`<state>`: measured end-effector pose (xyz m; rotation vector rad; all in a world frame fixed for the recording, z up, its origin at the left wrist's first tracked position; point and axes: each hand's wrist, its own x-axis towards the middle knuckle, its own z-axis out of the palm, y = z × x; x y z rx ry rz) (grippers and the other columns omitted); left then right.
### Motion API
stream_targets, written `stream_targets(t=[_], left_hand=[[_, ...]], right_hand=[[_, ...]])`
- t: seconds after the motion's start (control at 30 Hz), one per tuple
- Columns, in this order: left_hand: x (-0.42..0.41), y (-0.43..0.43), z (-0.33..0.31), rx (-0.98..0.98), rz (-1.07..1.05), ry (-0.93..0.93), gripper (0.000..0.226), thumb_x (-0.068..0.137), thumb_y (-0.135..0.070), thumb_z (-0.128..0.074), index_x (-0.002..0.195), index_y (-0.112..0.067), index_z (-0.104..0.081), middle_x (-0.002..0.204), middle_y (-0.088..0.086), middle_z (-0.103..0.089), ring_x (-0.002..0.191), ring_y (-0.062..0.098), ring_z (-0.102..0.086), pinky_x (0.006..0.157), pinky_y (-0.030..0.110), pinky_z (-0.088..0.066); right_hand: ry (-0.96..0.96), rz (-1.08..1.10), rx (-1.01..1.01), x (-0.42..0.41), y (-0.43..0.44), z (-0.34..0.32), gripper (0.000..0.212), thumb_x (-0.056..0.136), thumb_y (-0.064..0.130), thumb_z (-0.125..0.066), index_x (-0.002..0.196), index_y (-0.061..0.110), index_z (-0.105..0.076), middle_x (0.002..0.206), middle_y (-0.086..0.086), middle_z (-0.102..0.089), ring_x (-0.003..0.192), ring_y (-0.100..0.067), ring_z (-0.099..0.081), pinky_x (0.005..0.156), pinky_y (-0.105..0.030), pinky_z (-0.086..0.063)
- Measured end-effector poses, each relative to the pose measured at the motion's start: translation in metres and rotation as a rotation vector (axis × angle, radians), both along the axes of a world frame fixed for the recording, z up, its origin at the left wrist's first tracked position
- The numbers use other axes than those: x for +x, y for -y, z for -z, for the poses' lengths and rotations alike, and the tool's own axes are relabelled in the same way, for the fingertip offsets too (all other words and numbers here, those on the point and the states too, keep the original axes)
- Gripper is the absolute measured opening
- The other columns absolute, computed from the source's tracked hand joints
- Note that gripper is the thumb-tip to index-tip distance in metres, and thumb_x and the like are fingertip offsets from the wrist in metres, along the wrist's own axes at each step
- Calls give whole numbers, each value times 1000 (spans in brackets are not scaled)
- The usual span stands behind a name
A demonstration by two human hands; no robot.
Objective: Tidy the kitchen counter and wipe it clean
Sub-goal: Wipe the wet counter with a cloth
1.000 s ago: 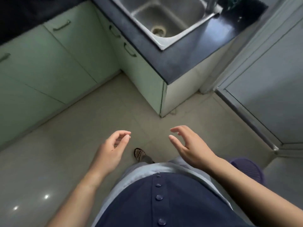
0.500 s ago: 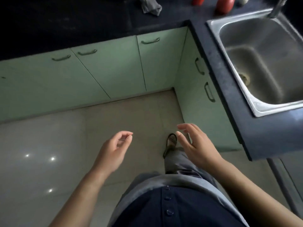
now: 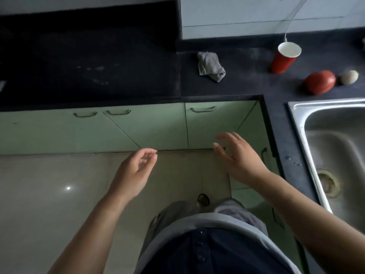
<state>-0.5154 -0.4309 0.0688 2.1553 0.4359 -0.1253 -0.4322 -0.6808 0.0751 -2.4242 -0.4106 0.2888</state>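
A dark L-shaped counter (image 3: 233, 84) runs across the back and down the right side. On it lie a crumpled grey cloth (image 3: 210, 66), an upright red paper cup (image 3: 284, 58), a red tomato-like fruit (image 3: 320, 82) and a pale egg-shaped thing (image 3: 349, 77). My left hand (image 3: 134, 173) hangs over the floor, fingers loosely curled, holding nothing. My right hand (image 3: 239, 157) is raised in front of the green cabinets with fingers spread, also holding nothing. Both hands are well short of the counter.
A steel sink (image 3: 331, 147) is set into the counter on the right. Green cabinet doors (image 3: 150, 127) with metal handles stand below the counter. A pale tiled floor (image 3: 49, 194) lies to the left. A thin white cord (image 3: 292, 18) hangs above the cup.
The view swung left and up from the sink corner toward the counter, bringing the cloth, cup and fruit into sight. Both hands rose a little and stayed without anything in them.
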Motion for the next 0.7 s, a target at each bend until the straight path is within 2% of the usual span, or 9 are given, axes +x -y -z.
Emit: stream_targets(t=[0.07, 0.13, 0.2, 0.37, 0.5, 0.6, 0.7], left_hand=[[29, -1, 1, 32, 36, -14, 16, 92, -31, -52, 104, -27, -62, 102, -16, -64, 97, 3, -58, 84, 21, -44], [57, -7, 4, 71, 91, -29, 20, 91, -34, -51, 107, -26, -62, 101, -18, -62, 96, -8, -54, 79, 8, -39], [88, -17, 10, 122, 149, -43, 21, 91, -35, -51, 108, -26, -61, 101, -17, -61, 94, -9, -53, 73, 2, -35], [188, -47, 31, 328, 350, -90, 32, 92, -40, -48, 117, -22, -56, 116, -9, -55, 106, 9, -53, 80, 26, -42], [280, -62, 47, 458, 531, -89, 37, 91, -42, -48, 120, -19, -55, 122, -1, -55, 109, 21, -53, 87, 39, -47], [334, -69, 58, 607, 590, -66, 42, 91, -45, -46, 124, -20, -51, 128, 0, -51, 112, 23, -51, 88, 40, -46], [367, -75, 71, 720, 626, -71, 49, 91, -46, -44, 132, -20, -44, 138, 0, -43, 121, 23, -45, 92, 39, -43]], right_hand=[[2, 12, 5, 29, -4, 0, 40, 93, 39, -45, 119, 11, -54, 122, -7, -56, 111, -24, -51, 88, -31, -42], [-8, 24, 7, 52, -10, 2, 41, 92, 40, -45, 119, 11, -54, 121, -7, -56, 110, -23, -51, 87, -31, -42], [-33, 24, -8, 75, -16, 6, 42, 92, 41, -45, 120, 11, -54, 122, -7, -55, 111, -23, -51, 88, -31, -41], [-18, 45, 5, 151, -41, 7, 39, 92, 39, -48, 120, 12, -54, 123, -5, -55, 113, -21, -51, 89, -27, -37], [4, 127, 11, 221, -66, 2, 37, 91, 35, -51, 118, 10, -55, 118, -8, -57, 110, -24, -52, 90, -33, -41], [26, 155, -26, 265, -81, 10, 35, 91, 34, -52, 115, 10, -56, 117, -9, -55, 110, -27, -49, 91, -31, -36], [-2, 169, -115, 303, -91, 27, 36, 91, 37, -51, 117, 12, -55, 125, -9, -49, 118, -30, -41, 97, -33, -31]])
